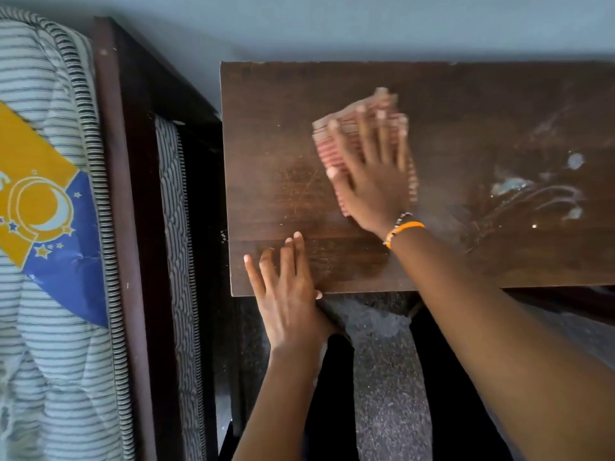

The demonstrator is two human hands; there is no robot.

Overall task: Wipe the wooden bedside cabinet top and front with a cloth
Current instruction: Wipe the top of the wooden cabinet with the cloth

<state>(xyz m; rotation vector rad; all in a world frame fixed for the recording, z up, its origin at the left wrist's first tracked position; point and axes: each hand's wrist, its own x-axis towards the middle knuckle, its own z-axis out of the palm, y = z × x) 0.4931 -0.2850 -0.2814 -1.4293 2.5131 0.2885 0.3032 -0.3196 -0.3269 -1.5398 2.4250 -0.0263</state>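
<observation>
The dark wooden cabinet top point(482, 104) fills the upper right of the head view, scratched at the left and smeared with pale dust at the right. My right hand point(372, 174) lies flat with spread fingers on a red-and-white striped cloth point(332, 141), pressing it onto the top left of centre; both are motion-blurred. My left hand point(286, 287) rests flat with fingers apart on the cabinet's front left edge, holding nothing. The cabinet's front is hidden below the top edge.
A dark wooden bed frame point(119, 201) with a striped mattress point(43, 327) stands close to the cabinet's left side. White dust streaks and blobs point(532, 191) mark the right part of the top. Speckled grey floor point(382, 377) lies below, pale wall behind.
</observation>
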